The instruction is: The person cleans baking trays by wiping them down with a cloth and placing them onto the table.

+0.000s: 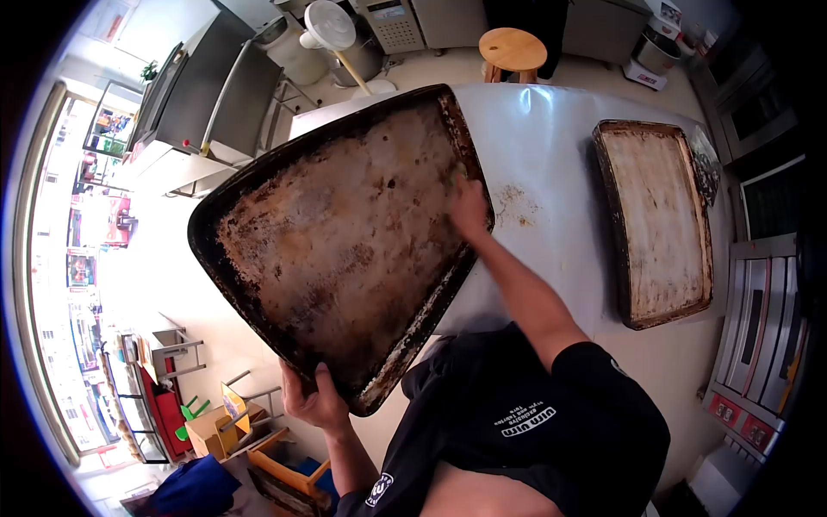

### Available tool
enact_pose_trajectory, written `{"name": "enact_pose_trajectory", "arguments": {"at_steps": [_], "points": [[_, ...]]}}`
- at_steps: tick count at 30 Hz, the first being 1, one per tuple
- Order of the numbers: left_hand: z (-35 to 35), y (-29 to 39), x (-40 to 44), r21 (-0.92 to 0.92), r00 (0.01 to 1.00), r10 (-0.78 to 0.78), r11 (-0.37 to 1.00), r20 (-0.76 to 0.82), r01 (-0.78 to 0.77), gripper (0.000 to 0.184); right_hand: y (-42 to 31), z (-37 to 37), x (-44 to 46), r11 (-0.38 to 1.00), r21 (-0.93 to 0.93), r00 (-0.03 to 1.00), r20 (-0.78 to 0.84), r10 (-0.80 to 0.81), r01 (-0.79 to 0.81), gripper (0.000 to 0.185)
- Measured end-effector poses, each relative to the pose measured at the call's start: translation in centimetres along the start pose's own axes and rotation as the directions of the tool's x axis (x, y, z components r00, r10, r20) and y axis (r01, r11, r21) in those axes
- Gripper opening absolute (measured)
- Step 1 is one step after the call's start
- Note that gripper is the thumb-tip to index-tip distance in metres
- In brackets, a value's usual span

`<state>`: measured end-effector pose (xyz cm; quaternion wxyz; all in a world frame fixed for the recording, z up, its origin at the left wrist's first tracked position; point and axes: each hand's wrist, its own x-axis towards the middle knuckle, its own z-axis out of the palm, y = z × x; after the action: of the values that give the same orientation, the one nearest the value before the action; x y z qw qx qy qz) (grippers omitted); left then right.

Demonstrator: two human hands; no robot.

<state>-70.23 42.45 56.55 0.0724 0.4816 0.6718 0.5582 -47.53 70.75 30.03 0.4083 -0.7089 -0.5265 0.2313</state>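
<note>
A large baking tray [353, 215], dark-rimmed with brown stains and burnt residue, is held up at a tilt over the edge of the metal table. My left hand [317, 398] grips its near left corner, thumb on the inner side and fingers underneath. Against the inside of the tray's right wall is my right hand [468, 209], closed and slightly blurred. A small greenish bit shows at its fingertips, too small to name. Brown crumbs [517, 205] lie scattered on the tabletop just right of the tray.
A second baking tray [656, 224], paler inside, lies on the right part of the metal table [551, 267]. Beyond the table are a wooden stool [513, 50] and a person's dark-clothed legs. An oven [754, 336] stands at right; boxes [215, 429] sit at lower left.
</note>
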Motion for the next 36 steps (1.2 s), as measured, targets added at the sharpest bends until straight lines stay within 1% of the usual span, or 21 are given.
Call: {"name": "enact_pose_trajectory", "arguments": {"at_steps": [2, 4, 5, 6, 7, 9, 11, 13, 15, 16, 17, 19, 22, 25, 28, 29, 30, 31, 32, 35, 36], "points": [[0.2, -0.1, 0.3, -0.019, 1.000, -0.011, 1.000, -0.029, 0.010, 0.055, 0.9, -2.4, 0.4, 0.996, -0.059, 0.987, 0.148, -0.058, 0.067, 0.041], [0.7, 0.0, 0.5, -0.061, 0.999, -0.024, 0.998, -0.042, 0.022, 0.055, -6.4, -5.3, -1.3, 0.917, 0.172, 0.932, -0.009, -0.363, 0.359, 0.038], [0.9, 0.1, 0.6, -0.089, 0.999, -0.029, 0.996, -0.044, 0.025, 0.055, -9.4, -5.8, -2.0, 0.811, 0.239, 0.838, -0.021, -0.546, 0.534, 0.034], [0.9, 0.3, 0.4, -0.113, 0.998, -0.036, 0.993, -0.043, 0.031, 0.055, -13.4, -6.2, -3.0, 0.640, 0.253, 0.683, -0.156, -0.713, 0.726, 0.042], [0.8, 0.6, 0.3, -0.070, 0.999, -0.008, 0.998, -0.037, 0.006, 0.055, -17.2, -7.7, -3.8, 0.561, 0.408, 0.636, -0.066, -0.769, 0.720, 0.045], [0.9, 1.3, 0.7, 0.007, 0.998, 0.056, 0.998, -0.042, -0.056, 0.055, -20.0, -8.1, -3.5, 0.451, 0.454, 0.534, -0.064, -0.843, 0.768, 0.047], [0.6, 2.0, 0.7, 0.143, 0.993, 0.114, 0.983, 0.006, -0.114, 0.051, -19.5, -6.5, -1.2, 0.402, 0.240, 0.447, -0.176, -0.877, 0.884, 0.047], [0.3, 2.9, 0.7, 0.252, 0.989, 0.134, 0.957, 0.056, -0.144, 0.046, -16.1, -5.2, 3.2, 0.670, 0.071, 0.673, -0.127, -0.729, 0.739, 0.048], [0.1, 3.7, 0.7, 0.336, 0.985, 0.129, 0.928, 0.118, -0.162, 0.040, -11.2, -3.6, 9.0, 0.773, 0.004, 0.760, -0.185, -0.623, 0.635, 0.051], [-0.5, 2.7, 0.7, 0.296, 0.970, 0.181, 0.929, 0.164, -0.223, 0.051, -9.1, -3.0, 11.1, 0.765, 0.005, 0.755, -0.166, -0.635, 0.644, 0.052], [-0.8, 2.5, 0.7, 0.283, 0.972, 0.160, 0.937, 0.172, -0.205, 0.049, -7.2, -2.5, 12.7, 0.758, 0.003, 0.750, -0.148, -0.644, 0.652, 0.053], [-0.9, 2.5, 0.7, 0.253, 0.972, 0.130, 0.951, 0.194, -0.177, 0.045, -3.8, -1.3, 15.0, 0.855, -0.077, 0.852, -0.078, -0.517, 0.512, 0.049], [-0.4, 3.3, 1.1, 0.262, 0.945, 0.227, 0.922, 0.234, -0.286, 0.039, -2.5, -1.5, 17.0, 0.941, -0.126, 0.946, -0.043, -0.322, 0.315, 0.048], [-0.8, 1.8, 0.2, 0.264, 0.979, 0.111, 0.952, 0.169, -0.154, 0.039, -2.7, -2.2, 17.2, 0.962, -0.135, 0.971, 0.052, -0.231, 0.237, 0.050], [-0.8, 1.8, 0.2, 0.238, 0.975, 0.154, 0.953, 0.163, -0.190, 0.045, -1.4, -1.5, 11.7, 0.978, -0.179, 0.988, 0.125, -0.090, 0.111, 0.056], [-0.5, 1.8, 0.4, 0.224, 0.974, 0.175, 0.953, 0.146, -0.205, 0.047, -0.1, -1.3, 8.8, 0.970, -0.230, 0.977, 0.213, -0.025, 0.075, 0.060], [-0.1, 1.5, 0.6, 0.244, 0.979, 0.172, 0.950, 0.108, -0.194, 0.044, 2.3, -0.2, 6.0, 0.964, -0.257, 0.971, 0.239, -0.010, 0.073, 0.064], [0.1, 1.3, 0.7, 0.265, 0.984, 0.164, 0.948, 0.071, -0.177, 0.042, 4.0, 0.4, 3.6, 0.964, -0.262, 0.957, 0.288, 0.040, 0.039, 0.062], [0.0, 1.2, 0.7, 0.290, 0.988, 0.151, 0.944, 0.044, -0.157, 0.040, 6.2, 1.4, 2.0, 0.964, -0.265, 0.952, 0.294, 0.085, -0.004, 0.051], [-0.1, -0.2, 0.2, 0.173, 0.995, 0.065, 0.984, -0.076, -0.051, 0.042, 8.8, 0.8, 0.3, 0.946, -0.321, 0.861, 0.493, 0.125, 0.046, 0.040], [-0.2, -0.5, 0.3, 0.127, 0.994, 0.052, 0.991, -0.094, -0.040, 0.044, 9.4, 0.4, 0.0, 0.949, -0.314, 0.862, 0.491, 0.127, 0.039, 0.040]]}}
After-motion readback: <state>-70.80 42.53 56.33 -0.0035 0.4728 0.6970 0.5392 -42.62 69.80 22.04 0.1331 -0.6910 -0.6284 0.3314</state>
